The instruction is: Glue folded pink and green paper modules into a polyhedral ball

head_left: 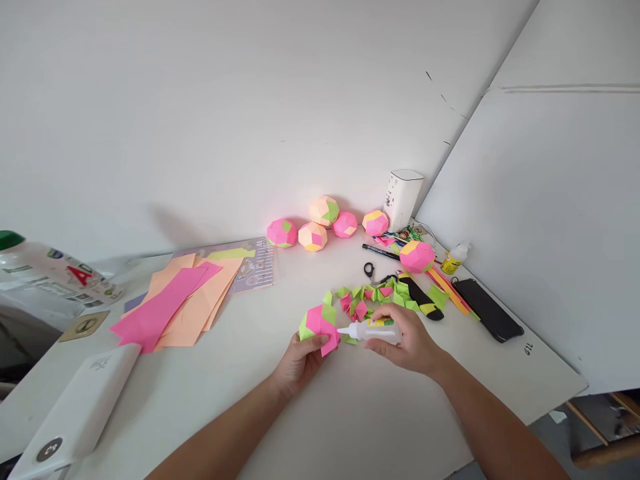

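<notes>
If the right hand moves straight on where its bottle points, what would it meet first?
Most likely the pink-and-green paper piece, held in the left hand. The nozzle of the bottle in the right hand appears right at its pink edge; contact is unclear.

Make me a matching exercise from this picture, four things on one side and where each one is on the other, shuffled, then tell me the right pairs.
Things:
1. Pink-and-green folded-paper shape
2. Clear plastic bottle with a tapered white nozzle
3. Black rectangular phone
4. Flat purple patterned sheet

Places:
A. Lying flat beside long orange and yellow strips
B. In the right hand
C. Partly covered by peach-coloured paper sheets
D. In the left hand

Right pairs: 1-D, 2-B, 3-A, 4-C.
</notes>
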Demonstrator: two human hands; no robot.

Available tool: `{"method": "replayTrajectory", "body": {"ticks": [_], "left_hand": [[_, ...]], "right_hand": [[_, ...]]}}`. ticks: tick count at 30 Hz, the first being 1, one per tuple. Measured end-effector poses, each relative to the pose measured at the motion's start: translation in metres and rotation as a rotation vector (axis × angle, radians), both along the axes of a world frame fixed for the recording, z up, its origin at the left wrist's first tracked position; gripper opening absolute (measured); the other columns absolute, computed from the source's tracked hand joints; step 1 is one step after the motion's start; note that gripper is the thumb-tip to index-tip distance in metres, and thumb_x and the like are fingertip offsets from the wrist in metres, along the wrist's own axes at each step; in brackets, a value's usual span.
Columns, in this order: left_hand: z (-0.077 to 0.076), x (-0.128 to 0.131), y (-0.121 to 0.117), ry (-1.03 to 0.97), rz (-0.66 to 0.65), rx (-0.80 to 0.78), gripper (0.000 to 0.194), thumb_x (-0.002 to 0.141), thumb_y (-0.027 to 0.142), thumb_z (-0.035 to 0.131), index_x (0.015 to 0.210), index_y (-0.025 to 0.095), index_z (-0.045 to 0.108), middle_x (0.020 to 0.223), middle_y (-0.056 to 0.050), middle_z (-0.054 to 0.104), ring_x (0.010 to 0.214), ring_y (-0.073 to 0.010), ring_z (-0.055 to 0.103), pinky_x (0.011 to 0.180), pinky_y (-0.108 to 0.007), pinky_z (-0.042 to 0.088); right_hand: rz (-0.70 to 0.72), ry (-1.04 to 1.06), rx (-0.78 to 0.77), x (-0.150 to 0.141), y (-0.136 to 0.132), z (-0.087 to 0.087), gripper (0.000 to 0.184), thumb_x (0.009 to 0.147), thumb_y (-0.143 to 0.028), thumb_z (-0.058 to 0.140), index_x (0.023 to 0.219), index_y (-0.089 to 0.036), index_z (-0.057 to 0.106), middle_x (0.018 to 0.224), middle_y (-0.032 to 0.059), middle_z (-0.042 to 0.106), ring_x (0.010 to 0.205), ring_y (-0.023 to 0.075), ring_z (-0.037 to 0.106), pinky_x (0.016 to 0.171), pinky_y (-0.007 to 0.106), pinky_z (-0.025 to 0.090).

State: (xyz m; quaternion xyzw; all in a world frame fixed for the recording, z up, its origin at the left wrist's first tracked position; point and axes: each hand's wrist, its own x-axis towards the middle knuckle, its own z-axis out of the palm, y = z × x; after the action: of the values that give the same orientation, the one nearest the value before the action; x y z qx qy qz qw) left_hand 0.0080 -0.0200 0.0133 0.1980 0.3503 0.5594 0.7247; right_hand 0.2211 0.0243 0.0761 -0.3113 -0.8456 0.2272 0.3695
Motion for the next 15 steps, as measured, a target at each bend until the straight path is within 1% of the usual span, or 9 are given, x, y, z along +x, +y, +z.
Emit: {"method": "replayTrajectory", "body": {"ticks": [6, 8, 12, 15], "left_hand": [[0.0073, 0.0014, -0.0010, -0.001, -0.031, -0.017, 0.023, 0.061, 0.013, 0.075, 0.081, 0.014, 0.066, 0.071, -0.003, 0.068, 0.068, -0.0173, 0.064, 0.073, -0.030, 0.051], [0.0092, 0.0017, -0.0013, 0.002, -0.032, -0.012, 0.024, 0.061, 0.012, 0.075, 0.083, 0.013, 0.066, 0.074, -0.004, 0.069, 0.073, -0.0184, 0.065, 0.075, -0.030, 0.051], [0.0096, 0.0015, -0.0015, 0.009, -0.069, 0.016, 0.028, 0.063, 0.012, 0.073, 0.090, 0.014, 0.066, 0.085, -0.008, 0.071, 0.086, -0.0238, 0.065, 0.080, -0.034, 0.051], [0.0080, 0.0008, -0.0012, 0.025, -0.086, 0.029, 0.027, 0.063, 0.013, 0.073, 0.088, 0.014, 0.066, 0.083, -0.008, 0.071, 0.083, -0.0237, 0.066, 0.078, -0.034, 0.051]], "right_hand": [[0.008, 0.034, 0.060, -0.0037, -0.0007, -0.0008, 0.028, 0.076, -0.044, 0.066, 0.089, -0.022, 0.053, 0.073, 0.0014, 0.062, 0.059, 0.0150, 0.055, 0.055, 0.026, 0.043], [0.018, 0.045, 0.079, -0.0044, -0.0013, -0.0004, 0.027, 0.076, -0.043, 0.065, 0.088, -0.022, 0.054, 0.073, 0.0013, 0.063, 0.059, 0.0149, 0.056, 0.055, 0.026, 0.043], [0.036, 0.068, 0.079, -0.0048, -0.0028, 0.0020, 0.024, 0.078, -0.043, 0.064, 0.086, -0.023, 0.055, 0.071, 0.0010, 0.064, 0.059, 0.0149, 0.058, 0.055, 0.026, 0.044], [0.045, 0.084, 0.077, -0.0053, -0.0037, 0.0032, 0.022, 0.078, -0.042, 0.063, 0.085, -0.023, 0.055, 0.071, 0.0009, 0.065, 0.059, 0.0148, 0.059, 0.056, 0.025, 0.045]]}}
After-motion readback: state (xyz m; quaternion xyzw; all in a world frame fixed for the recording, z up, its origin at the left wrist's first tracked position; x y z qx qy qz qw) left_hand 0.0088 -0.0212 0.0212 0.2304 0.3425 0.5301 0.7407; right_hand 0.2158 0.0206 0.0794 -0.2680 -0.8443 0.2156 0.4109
